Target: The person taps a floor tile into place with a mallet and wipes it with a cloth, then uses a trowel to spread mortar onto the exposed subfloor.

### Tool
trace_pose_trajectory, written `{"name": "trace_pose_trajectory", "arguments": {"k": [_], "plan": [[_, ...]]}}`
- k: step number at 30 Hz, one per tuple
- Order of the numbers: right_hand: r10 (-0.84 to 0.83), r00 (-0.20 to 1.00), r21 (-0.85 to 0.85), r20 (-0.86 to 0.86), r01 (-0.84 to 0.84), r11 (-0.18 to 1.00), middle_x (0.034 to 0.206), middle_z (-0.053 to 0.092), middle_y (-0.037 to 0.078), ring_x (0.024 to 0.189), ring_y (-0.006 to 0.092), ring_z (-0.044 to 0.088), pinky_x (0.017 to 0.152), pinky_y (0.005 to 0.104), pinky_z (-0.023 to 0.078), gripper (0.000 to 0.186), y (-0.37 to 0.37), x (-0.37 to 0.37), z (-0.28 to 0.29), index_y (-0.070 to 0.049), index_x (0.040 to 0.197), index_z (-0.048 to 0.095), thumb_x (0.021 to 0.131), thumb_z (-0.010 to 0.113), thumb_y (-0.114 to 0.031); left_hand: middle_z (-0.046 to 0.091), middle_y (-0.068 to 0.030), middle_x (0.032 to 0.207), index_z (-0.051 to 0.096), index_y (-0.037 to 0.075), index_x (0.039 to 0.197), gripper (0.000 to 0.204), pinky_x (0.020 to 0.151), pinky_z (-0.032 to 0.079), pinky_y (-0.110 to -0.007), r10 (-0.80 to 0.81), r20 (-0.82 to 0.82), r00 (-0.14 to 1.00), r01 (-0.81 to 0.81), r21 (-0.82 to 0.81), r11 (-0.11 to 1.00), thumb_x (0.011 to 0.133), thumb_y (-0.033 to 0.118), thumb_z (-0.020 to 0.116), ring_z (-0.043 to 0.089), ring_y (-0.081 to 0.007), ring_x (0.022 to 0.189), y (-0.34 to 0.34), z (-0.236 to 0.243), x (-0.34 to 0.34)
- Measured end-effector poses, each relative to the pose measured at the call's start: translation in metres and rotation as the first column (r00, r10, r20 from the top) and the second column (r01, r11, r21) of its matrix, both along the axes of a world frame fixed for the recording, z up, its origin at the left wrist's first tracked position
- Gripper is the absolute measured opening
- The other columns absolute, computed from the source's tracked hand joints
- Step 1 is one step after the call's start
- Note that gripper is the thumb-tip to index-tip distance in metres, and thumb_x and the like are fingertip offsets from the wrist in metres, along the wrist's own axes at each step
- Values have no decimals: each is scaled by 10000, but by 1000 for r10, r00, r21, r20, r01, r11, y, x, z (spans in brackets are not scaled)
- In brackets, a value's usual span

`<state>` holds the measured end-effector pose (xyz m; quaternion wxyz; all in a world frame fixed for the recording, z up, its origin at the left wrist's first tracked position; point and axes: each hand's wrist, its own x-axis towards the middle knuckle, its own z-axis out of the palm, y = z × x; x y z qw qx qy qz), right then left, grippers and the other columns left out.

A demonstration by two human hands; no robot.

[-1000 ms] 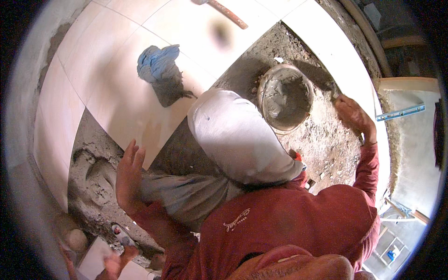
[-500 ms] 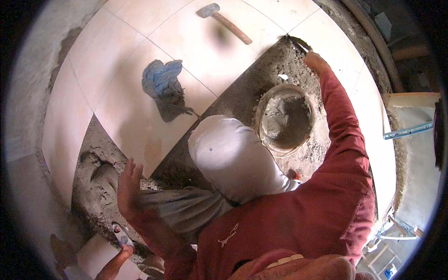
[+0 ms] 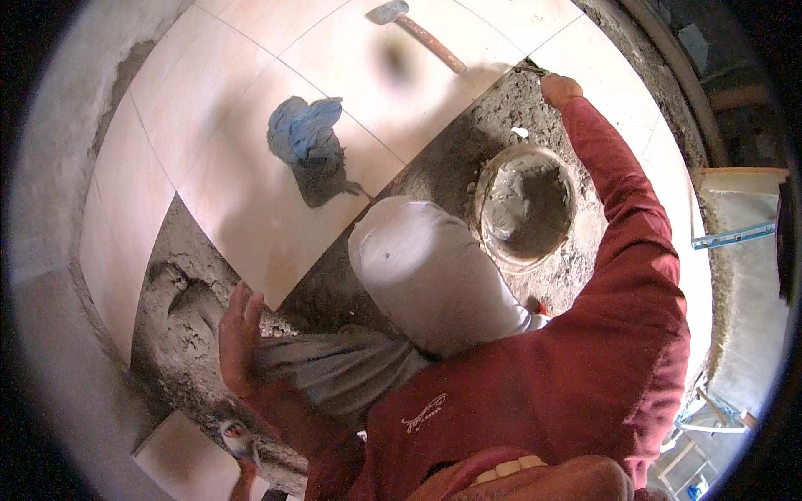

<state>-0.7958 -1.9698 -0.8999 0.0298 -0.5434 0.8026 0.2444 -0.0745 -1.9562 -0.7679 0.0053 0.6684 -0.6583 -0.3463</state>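
Note:
My right hand (image 3: 560, 90) grips a dark trowel (image 3: 528, 67) at the far corner of the bare mortar bed (image 3: 520, 108), against the tile edge. My left hand (image 3: 240, 334) is raised with fingers apart, beside my bent left leg and near the edge of a pale tile (image 3: 251, 225). Below the right hand sits a round bucket (image 3: 525, 204) of wet grey mortar, next to my knee. A blue, mortar-smeared cloth (image 3: 302, 134) lies on the tiles. Above it a mallet (image 3: 422, 33) with a grey head and wooden handle rests on the floor.
At lower left, another person's hand (image 3: 244, 472) holds a small tool (image 3: 236, 438) beside a loose tile (image 3: 180, 451). A blue spirit level (image 3: 733, 235) and a wooden board (image 3: 743, 178) are at the right, with a grey wall (image 3: 58, 217) along the left.
My right arm has reached forward from beside the bucket to the far tile corner. The other person's hand at lower left has shifted slightly right. My left hand stays raised.

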Motion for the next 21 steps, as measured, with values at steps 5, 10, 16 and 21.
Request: {"name": "trace_pose_trajectory", "arguments": {"k": [5, 10, 16, 21], "plan": [[142, 989, 19, -41, -142, 990, 1006, 726, 207, 929, 358, 723, 760, 477, 598, 211, 26, 40, -5, -12, 941, 729, 886, 559, -124, 553, -250, 1384, 457, -6, 1441, 645, 1083, 388, -396, 59, -182, 982, -49, 60, 997, 975, 430, 552, 539, -337, 1290, 6, 7, -8], [223, 973, 64, 58, -227, 972, 978, 723, 220, 914, 371, 721, 755, 483, 590, 208, 31, 116, 13, -3, 939, 726, 869, 568, -120, 535, -242, 1410, 447, 24, 1464, 647, 1108, 371, -392, 6, -222, 975, -2, 18, 1000, 977, 428, 583, 510, -306, 1325, 11, 12, 6], [334, 896, 103, 293, -377, 920, 899, 710, 250, 874, 383, 719, 753, 460, 589, 184, 32, 198, 33, 19, 883, 714, 848, 594, -116, 558, -258, 1373, 466, 9, 1435, 591, 1067, 405, -401, -158, -281, 947, 145, -68, 987, 990, 390, 540, 555, -362, 1271, 14, 17, 4], [433, 868, 141, 243, -473, 870, 944, 716, 236, 882, 379, 721, 758, 462, 586, 234, 39, 268, 45, -6, 947, 725, 897, 534, -132, 558, -268, 1367, 465, 1, 1431, 597, 1063, 409, -402, -149, -215, 965, 131, -96, 987, 982, 383, 557, 556, -372, 1266, 12, 10, 18]]}}
